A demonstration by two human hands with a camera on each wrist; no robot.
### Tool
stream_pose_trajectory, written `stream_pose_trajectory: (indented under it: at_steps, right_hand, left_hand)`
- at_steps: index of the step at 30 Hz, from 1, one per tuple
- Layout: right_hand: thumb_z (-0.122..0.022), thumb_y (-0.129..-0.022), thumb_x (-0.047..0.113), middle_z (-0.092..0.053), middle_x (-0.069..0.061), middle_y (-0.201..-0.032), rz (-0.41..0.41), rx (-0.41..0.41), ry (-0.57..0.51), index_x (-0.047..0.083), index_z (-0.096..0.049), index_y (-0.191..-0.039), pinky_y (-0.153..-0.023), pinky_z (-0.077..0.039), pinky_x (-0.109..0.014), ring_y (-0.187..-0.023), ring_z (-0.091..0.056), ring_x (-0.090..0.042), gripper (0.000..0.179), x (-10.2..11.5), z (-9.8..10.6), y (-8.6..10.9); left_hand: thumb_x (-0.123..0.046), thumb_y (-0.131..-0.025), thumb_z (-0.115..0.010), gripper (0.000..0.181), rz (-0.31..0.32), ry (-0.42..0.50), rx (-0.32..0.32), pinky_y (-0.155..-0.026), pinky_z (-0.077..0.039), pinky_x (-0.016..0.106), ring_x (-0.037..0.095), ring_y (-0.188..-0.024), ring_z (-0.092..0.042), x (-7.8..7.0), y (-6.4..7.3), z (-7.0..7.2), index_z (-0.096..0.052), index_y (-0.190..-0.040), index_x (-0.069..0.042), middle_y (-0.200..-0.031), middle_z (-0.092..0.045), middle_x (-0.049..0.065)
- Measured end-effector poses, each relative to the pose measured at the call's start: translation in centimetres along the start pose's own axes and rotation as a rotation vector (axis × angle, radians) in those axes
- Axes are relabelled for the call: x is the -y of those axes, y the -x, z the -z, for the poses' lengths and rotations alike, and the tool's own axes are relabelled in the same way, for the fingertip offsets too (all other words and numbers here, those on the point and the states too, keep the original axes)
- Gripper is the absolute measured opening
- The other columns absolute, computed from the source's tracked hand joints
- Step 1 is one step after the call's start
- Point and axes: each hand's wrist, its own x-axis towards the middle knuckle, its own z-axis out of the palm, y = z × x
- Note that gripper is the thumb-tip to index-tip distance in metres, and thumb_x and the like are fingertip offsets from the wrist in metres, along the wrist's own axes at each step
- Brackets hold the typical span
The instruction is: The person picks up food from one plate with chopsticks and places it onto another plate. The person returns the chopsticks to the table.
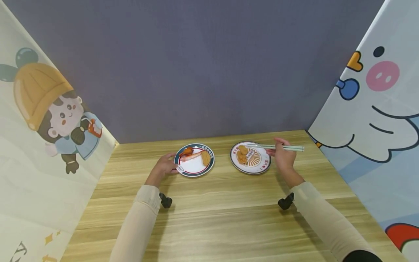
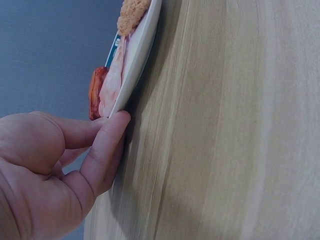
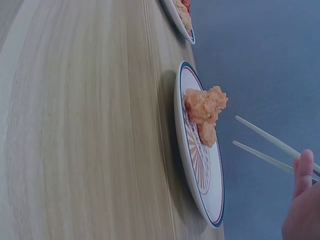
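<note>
My left hand [image 1: 166, 165] pinches the near-left rim of a teal-edged plate [image 1: 194, 169]. That plate bears a glossy red-brown piece of food [image 2: 96, 92], a long pale pink piece [image 2: 112, 82] and a golden breaded piece [image 1: 206, 158]. With my right hand [image 1: 284, 159] I hold a pair of pale chopsticks [image 3: 270, 160], their tips apart, above the second plate [image 1: 261, 166]. Golden fried pieces of food [image 3: 204, 107] lie on the left part of this plate, which has a printed sunburst. Nothing is between the chopstick tips in the right wrist view.
Both plates stand towards the back of a wood-grain table [image 1: 216, 211], with a gap between them. A grey wall panel [image 1: 209, 72] rises behind. Cartoon-printed panels flank the table on the left [image 1: 29, 163] and right [image 1: 370, 109].
</note>
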Motion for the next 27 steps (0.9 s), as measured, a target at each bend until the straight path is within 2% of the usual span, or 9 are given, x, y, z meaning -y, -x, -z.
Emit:
stream_pose_trajectory:
  at_steps: [4, 10, 13, 17, 23, 27]
  right_hand:
    - [-0.051, -0.105, 0.012, -0.063, -0.004, -0.097, -0.002, 0.007, -0.013, 0.008, -0.067, -0.109, -0.058, -0.063, -0.021, -0.060, -0.072, -0.009, 0.018, -0.2, -0.3, 0.2]
    - [-0.048, -0.106, 0.012, -0.061, -0.007, -0.099, 0.004, 0.033, -0.008, 0.001, -0.063, -0.120, -0.058, -0.064, -0.021, -0.060, -0.072, -0.008, 0.023, -0.6, -1.1, 0.6]
    - [-0.049, -0.105, 0.011, -0.062, -0.008, -0.098, -0.001, 0.034, -0.021, 0.003, -0.064, -0.116, -0.058, -0.064, -0.022, -0.059, -0.072, -0.009, 0.021, -0.7, -1.7, 0.9]
    - [-0.049, -0.105, 0.010, -0.061, -0.005, -0.097, 0.001, 0.036, -0.035, 0.012, -0.065, -0.106, -0.058, -0.064, -0.022, -0.058, -0.071, -0.009, 0.017, -0.8, -2.4, 1.2]
    - [-0.049, -0.105, 0.008, -0.060, -0.007, -0.100, -0.007, 0.046, -0.071, 0.005, -0.065, -0.111, -0.057, -0.063, -0.021, -0.058, -0.071, -0.009, 0.018, -1.0, -3.4, 1.4]
    - [-0.049, -0.105, 0.009, -0.060, -0.008, -0.098, -0.013, 0.063, -0.072, 0.006, -0.065, -0.110, -0.058, -0.064, -0.021, -0.058, -0.071, -0.010, 0.016, -1.1, -4.2, 1.7]
  left_hand:
    - [0.012, -0.091, -0.060, 0.071, -0.002, -0.004, -0.001, -0.062, -0.065, 0.026, 0.013, -0.070, -0.064, 0.0, 0.1, 0.0, -0.038, -0.156, -0.008, -0.116, -0.061, 0.020]
    - [0.013, -0.091, -0.060, 0.071, -0.005, 0.008, 0.002, -0.063, -0.064, 0.025, 0.013, -0.070, -0.064, 0.0, 0.1, -0.1, -0.039, -0.156, -0.008, -0.120, -0.061, 0.021]
    - [0.012, -0.091, -0.060, 0.072, -0.005, 0.014, 0.006, -0.063, -0.064, 0.025, 0.013, -0.070, -0.064, 0.0, 0.0, -0.1, -0.038, -0.156, -0.008, -0.123, -0.060, 0.023]
    - [0.012, -0.092, -0.060, 0.071, -0.002, 0.016, 0.007, -0.063, -0.065, 0.026, 0.013, -0.071, -0.064, 0.0, 0.0, -0.1, -0.037, -0.157, -0.008, -0.128, -0.060, 0.025]
    - [0.011, -0.092, -0.060, 0.071, 0.005, 0.000, -0.002, -0.063, -0.065, 0.025, 0.013, -0.070, -0.064, -0.2, 0.1, -0.1, -0.037, -0.157, -0.008, -0.127, -0.058, 0.024]
    - [0.010, -0.093, -0.060, 0.071, 0.023, -0.008, -0.010, -0.065, -0.065, 0.025, 0.013, -0.071, -0.064, -0.1, 0.0, -0.1, -0.038, -0.157, -0.010, -0.130, -0.056, 0.023]
